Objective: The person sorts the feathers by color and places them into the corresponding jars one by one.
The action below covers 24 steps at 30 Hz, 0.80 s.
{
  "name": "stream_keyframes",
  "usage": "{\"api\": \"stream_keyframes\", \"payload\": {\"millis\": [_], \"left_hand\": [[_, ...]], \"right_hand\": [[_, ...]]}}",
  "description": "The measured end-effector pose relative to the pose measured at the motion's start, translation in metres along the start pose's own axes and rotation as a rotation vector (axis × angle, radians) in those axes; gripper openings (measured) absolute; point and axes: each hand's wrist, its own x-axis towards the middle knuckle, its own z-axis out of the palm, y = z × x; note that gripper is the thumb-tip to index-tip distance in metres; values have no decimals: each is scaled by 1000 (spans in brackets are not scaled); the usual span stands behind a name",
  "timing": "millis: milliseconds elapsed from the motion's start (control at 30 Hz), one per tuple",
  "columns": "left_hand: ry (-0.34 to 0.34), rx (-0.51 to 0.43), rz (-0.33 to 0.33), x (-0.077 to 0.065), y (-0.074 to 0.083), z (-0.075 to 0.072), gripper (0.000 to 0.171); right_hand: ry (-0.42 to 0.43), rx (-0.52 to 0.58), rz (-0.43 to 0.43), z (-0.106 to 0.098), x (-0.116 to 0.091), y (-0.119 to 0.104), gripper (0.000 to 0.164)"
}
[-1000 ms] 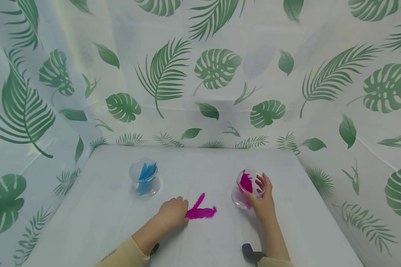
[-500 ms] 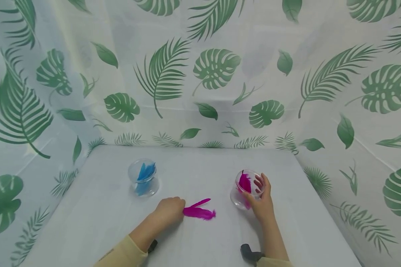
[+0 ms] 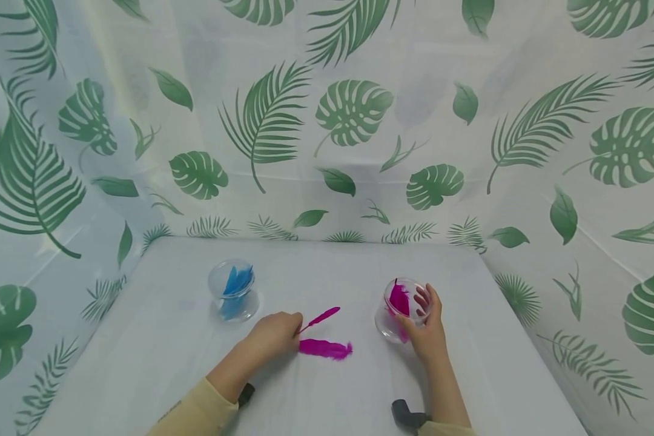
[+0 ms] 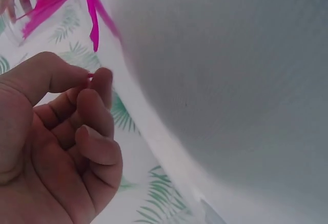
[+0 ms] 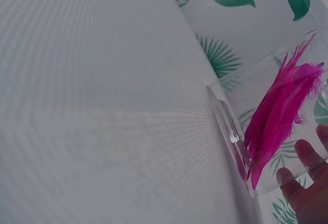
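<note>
In the head view my left hand (image 3: 275,334) pinches a slim magenta feather (image 3: 324,316) by its quill, its vane raised off the table. The left wrist view shows the quill between thumb and index fingertips. A wider magenta feather (image 3: 327,349) lies on the table just below it, its near end by the hand. To the right, my right hand (image 3: 432,333) grips a clear jar (image 3: 383,326) by its right side, thumb in front and fingers behind. Inside that jar stand magenta feathers (image 5: 279,116), seen closely in the right wrist view.
A second clear jar (image 3: 249,307) with blue feathers (image 3: 237,283) stands at the back left of the white table (image 3: 327,272). A leaf-printed curtain (image 3: 360,181) encloses the table at the back and sides. Dark camera mounts (image 3: 406,416) sit at the wrists.
My left hand has shifted slightly left and up, lifting the slim feather away from the wider one, so the two now lie apart. My right hand and the jar stay put.
</note>
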Motion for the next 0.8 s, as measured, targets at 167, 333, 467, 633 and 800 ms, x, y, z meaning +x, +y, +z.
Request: {"api": "stream_keyframes", "payload": {"millis": [167, 333, 467, 633, 800], "left_hand": [[51, -7, 2, 4, -1, -7, 15], [97, -152, -28, 10, -3, -15, 10], [159, -304, -36, 16, -4, -20, 6], [255, -441, -34, 23, 0, -32, 5], [295, -530, -10, 33, 16, -52, 7]], "right_hand": [[-9, 16, -2, -1, -3, -12, 98], [-11, 4, -12, -3, -10, -35, 95], [-6, -6, -14, -3, -13, -42, 93], [-9, 18, -9, -3, -11, -35, 95], [-4, 35, -8, -1, -3, -13, 98]]}}
